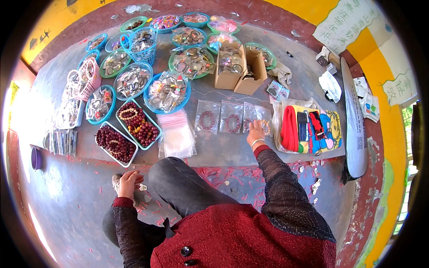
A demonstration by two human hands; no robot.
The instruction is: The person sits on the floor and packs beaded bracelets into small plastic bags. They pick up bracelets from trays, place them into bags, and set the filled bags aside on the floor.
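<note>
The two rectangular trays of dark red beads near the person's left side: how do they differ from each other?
The nearer tray holds only dark red beads, while the farther tray also shows a pale cream bead string and some orange-brown beads. The nearer tray has a whitish rim; the farther tray has a teal rim. The nearer tray lies closer to the left hand, though the hand touches neither. Both are rectangular, lie side by side at the same slant, and are full of bead strings.

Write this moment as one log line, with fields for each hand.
right hand: on clear bracelet bag | left hand: low by knee, contents unclear | nearby: trays of dark red beads
</note>
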